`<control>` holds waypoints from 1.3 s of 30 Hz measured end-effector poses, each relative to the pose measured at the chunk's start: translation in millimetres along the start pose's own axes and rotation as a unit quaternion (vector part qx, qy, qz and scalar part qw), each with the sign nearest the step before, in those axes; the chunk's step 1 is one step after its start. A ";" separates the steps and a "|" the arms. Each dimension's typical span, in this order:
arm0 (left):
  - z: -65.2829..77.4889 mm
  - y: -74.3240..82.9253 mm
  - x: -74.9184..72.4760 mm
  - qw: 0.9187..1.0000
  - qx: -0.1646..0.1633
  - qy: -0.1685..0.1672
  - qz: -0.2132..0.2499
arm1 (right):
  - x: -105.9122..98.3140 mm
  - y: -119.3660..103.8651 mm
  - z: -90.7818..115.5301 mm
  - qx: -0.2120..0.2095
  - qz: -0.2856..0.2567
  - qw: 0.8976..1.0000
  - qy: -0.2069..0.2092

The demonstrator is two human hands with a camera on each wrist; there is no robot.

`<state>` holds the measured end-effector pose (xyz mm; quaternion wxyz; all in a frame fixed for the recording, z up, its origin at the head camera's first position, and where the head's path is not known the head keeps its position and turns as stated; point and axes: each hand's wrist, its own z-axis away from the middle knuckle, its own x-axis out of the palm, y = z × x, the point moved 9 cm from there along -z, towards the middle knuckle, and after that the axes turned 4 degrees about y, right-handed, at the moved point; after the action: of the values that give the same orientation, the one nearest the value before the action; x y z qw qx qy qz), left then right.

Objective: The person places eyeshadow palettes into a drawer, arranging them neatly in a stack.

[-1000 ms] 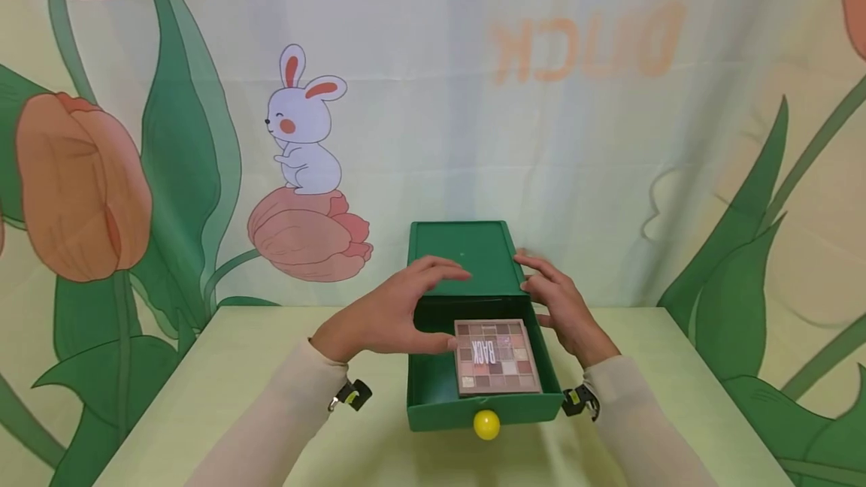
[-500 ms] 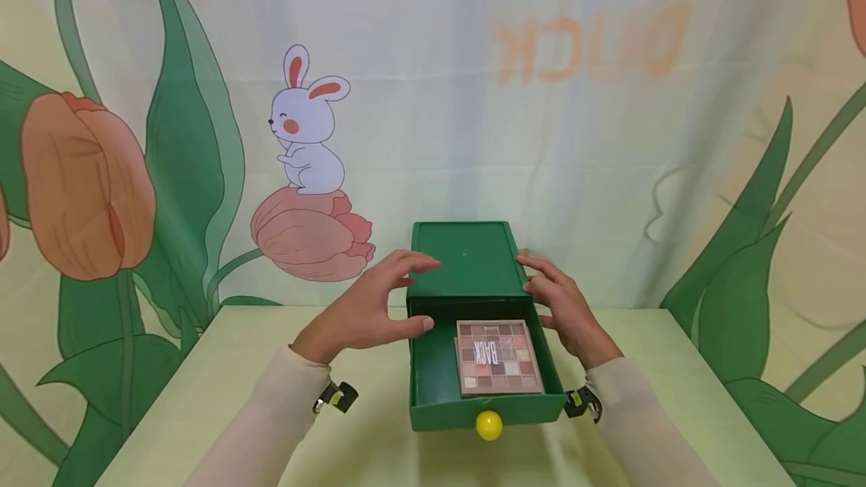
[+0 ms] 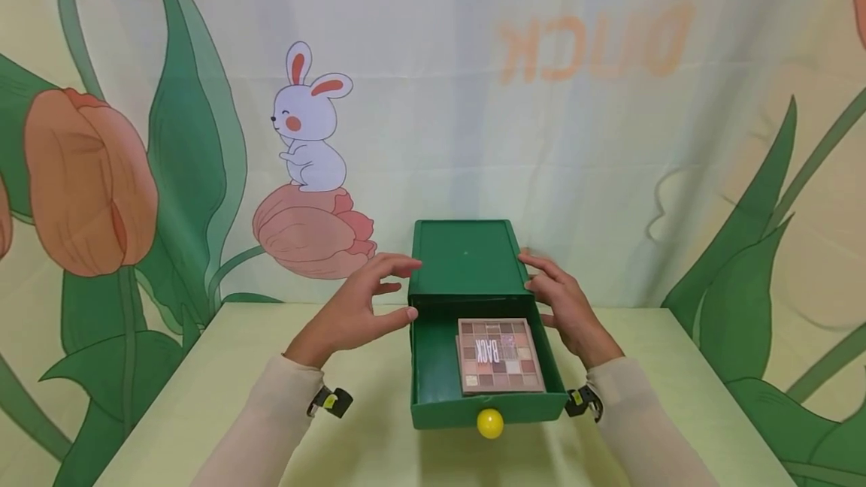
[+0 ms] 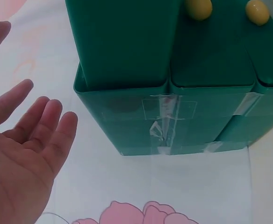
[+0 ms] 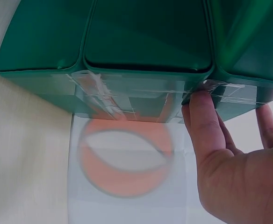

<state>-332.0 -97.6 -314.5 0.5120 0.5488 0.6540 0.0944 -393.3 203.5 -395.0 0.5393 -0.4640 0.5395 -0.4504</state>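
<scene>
A green drawer unit (image 3: 467,255) stands on the table with its top drawer (image 3: 435,389) pulled out toward me. In the drawer's right half lies an eyeshadow palette (image 3: 499,355) with "BACK" lettering, upside down from my side. My left hand (image 3: 352,310) hovers at the unit's left side, thumb and fingers spread, holding nothing; the left wrist view shows its fingers (image 4: 59,140) apart from the green wall. My right hand (image 3: 571,314) touches the unit's right side with its fingers. In the right wrist view, its thumb (image 5: 205,119) presses near a taped seam between drawer compartments.
A yellow ball knob (image 3: 490,423) sits on the front of the pulled-out drawer. Two lower drawers (image 4: 213,56) with yellow knobs are in place beneath it. Behind the pale table (image 3: 257,367) hangs a curtain (image 3: 433,96) printed with tulips and a rabbit.
My left hand has drawn back leftward, from over the drawer and palette to beside the unit. The right hand stays at the right side; the drawer and palette have not moved.
</scene>
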 end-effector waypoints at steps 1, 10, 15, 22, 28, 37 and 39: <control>1.3 -1.5 -1.1 1.000 -0.002 0.004 0.000 | 0.0 -0.2 0.1 0.000 0.001 1.000 0.000; 17.3 -18.3 -7.5 0.999 -0.032 0.033 0.016 | 0.5 -2.3 0.6 -0.001 -0.002 1.000 -0.004; 26.2 -26.2 -3.4 0.998 -0.035 0.040 0.031 | 0.4 -2.3 0.3 -0.003 -0.001 1.000 -0.002; 43.3 -22.4 2.1 0.995 -0.038 0.088 0.041 | 0.1 -0.1 0.8 0.002 0.001 1.000 -0.002; 64.3 -12.1 1.8 0.986 -0.050 0.151 0.050 | 0.8 -1.2 0.6 -0.002 -0.003 1.000 -0.004; 100.5 12.1 4.1 0.957 -0.082 0.271 0.061 | 1.5 -0.3 0.6 0.000 0.000 1.000 -0.010; 107.1 19.2 7.6 0.949 -0.087 0.294 0.065 | 1.3 -0.2 0.7 0.000 0.000 1.000 -0.009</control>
<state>-236.3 -131.1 -354.7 0.3354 0.4912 0.7277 0.3416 -392.6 202.2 -395.1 0.5436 -0.4684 0.5347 -0.4463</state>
